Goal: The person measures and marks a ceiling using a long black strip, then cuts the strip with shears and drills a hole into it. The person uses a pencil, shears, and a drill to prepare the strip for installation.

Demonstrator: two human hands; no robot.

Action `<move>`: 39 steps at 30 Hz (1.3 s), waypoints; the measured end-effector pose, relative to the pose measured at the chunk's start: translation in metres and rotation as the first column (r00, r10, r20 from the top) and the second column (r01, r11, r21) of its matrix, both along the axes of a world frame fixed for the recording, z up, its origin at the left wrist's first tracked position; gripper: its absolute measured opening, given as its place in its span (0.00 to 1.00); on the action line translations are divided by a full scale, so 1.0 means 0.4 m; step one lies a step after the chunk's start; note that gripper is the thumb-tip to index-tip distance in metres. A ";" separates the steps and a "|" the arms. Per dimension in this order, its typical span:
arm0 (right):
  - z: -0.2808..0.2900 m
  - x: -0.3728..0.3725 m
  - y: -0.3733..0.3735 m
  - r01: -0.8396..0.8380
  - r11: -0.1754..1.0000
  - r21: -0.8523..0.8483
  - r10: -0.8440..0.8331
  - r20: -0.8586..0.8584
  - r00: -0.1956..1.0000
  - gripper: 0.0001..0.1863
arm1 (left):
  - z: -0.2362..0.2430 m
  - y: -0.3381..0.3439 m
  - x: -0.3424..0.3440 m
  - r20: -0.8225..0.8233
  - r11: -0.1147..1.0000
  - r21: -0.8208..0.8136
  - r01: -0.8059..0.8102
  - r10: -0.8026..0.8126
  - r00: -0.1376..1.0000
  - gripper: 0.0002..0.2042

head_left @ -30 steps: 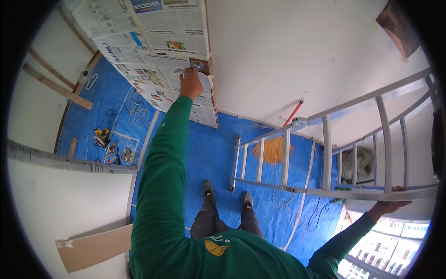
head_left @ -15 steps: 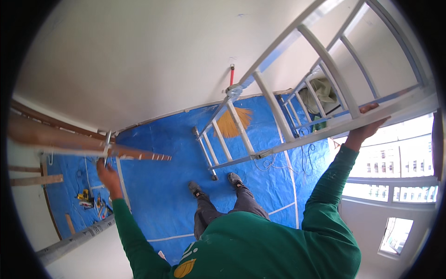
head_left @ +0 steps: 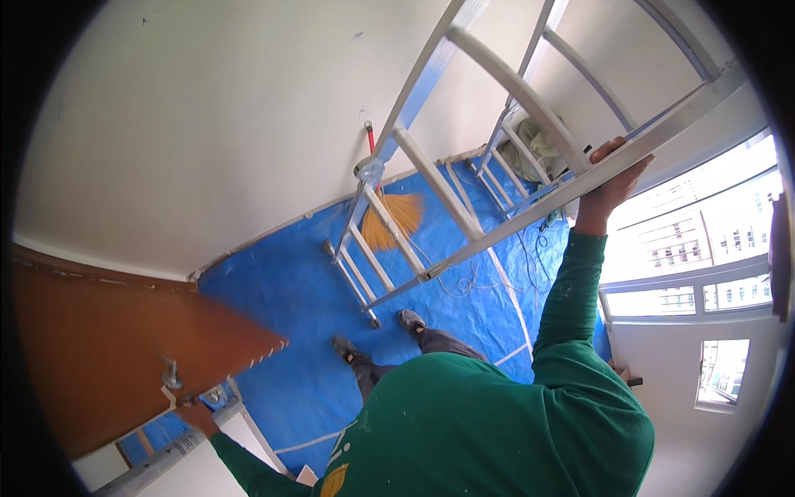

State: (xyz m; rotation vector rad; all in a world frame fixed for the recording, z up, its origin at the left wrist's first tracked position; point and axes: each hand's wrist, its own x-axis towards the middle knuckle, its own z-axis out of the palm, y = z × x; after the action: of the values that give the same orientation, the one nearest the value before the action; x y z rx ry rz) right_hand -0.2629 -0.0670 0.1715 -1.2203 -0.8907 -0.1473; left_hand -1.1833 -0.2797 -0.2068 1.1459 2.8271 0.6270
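Note:
My right hand (head_left: 611, 186) is closed round the side rail of an aluminium stepladder (head_left: 497, 234), its fingers over the upper side. The ladder slants down from the upper right, and its feet are near my shoes. At lower left my left hand (head_left: 197, 417) is at the edge of a brown door (head_left: 124, 340). A metal lever handle (head_left: 171, 373) shows on the door's visible face. My left fingers seem to grip the handle on the other face; they are small and partly hidden.
Blue sheeting (head_left: 265, 290) covers the floor. A straw broom (head_left: 389, 219) with a red handle leans against the white wall (head_left: 207, 124) behind the ladder. A loose cable (head_left: 534, 257) lies near a greenish cloth bundle (head_left: 530, 153). Windows (head_left: 679, 240) are at right.
The door has swung toward me, now showing its broad face, and my left hand has moved down with it. The ladder and right hand appear shifted left in view, still together.

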 end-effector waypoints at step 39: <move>0.555 0.951 0.414 -0.904 0.413 0.110 0.910 -0.004 0.415 0.17 | 0.151 0.535 1.739 0.873 0.655 0.485 0.579 -0.328 -0.360 0.42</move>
State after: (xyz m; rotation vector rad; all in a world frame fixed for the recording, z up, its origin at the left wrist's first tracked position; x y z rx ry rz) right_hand 0.1175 0.0986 0.3935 -0.4841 -1.3719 0.7503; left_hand -0.4876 -0.0657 -0.1466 0.9277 0.7922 0.6315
